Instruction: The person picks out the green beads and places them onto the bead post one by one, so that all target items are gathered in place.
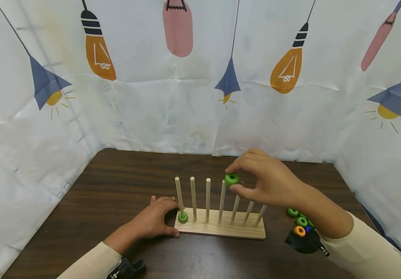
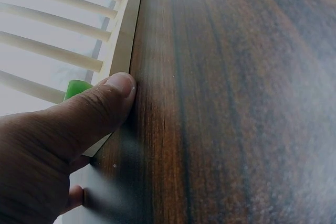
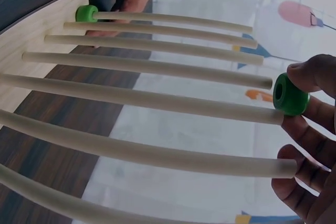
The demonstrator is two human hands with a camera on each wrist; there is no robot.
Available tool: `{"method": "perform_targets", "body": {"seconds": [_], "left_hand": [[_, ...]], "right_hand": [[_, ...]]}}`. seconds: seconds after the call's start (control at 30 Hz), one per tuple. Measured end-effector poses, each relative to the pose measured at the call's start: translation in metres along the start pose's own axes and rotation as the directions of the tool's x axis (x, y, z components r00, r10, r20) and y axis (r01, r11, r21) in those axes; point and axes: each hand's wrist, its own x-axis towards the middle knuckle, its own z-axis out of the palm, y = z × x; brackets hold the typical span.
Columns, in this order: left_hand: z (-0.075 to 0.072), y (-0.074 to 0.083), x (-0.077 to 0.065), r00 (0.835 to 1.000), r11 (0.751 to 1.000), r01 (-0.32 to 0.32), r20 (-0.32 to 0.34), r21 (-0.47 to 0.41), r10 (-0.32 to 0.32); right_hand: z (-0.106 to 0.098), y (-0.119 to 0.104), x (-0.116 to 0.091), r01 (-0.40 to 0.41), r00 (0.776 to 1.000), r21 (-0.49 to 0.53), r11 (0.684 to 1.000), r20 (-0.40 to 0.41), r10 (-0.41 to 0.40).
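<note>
A wooden peg board (image 1: 226,228) with a row of several upright pegs lies on the table. My left hand (image 1: 153,220) grips the board's left end, its thumb (image 2: 118,90) along the front edge and its fingers behind. One green ring (image 1: 183,219) sits at the foot of the leftmost peg, next to that hand. Between thumb and fingertips, my right hand (image 1: 270,183) pinches another green ring (image 3: 297,99). That ring is held up level with the peg tops, near the middle of the row, and overlaps a peg in the head view.
To the right of the board, partly covered by the right forearm, lies a group of loose rings: several green rings (image 1: 302,222), an orange ring (image 1: 299,231) and something blue. The dark wooden table (image 1: 123,182) meets a printed white cloth (image 1: 144,116) behind.
</note>
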Motion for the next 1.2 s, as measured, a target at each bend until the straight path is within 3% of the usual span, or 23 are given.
{"method": "perform_targets", "body": {"seconds": [0.9, 1.2], "left_hand": [[0.0, 0.002, 0.001, 1.0, 1.0, 0.014, 0.007, -0.003, -0.014], [0.001, 0.002, 0.0, 1.0, 1.0, 0.022, 0.004, -0.003, -0.022]], "right_hand": [[0.011, -0.006, 0.019, 0.022, 1.0, -0.003, 1.0, 0.012, -0.022], [0.014, -0.01, 0.027, -0.009, 0.999, 0.003, 1.0, 0.04, 0.009]]}}
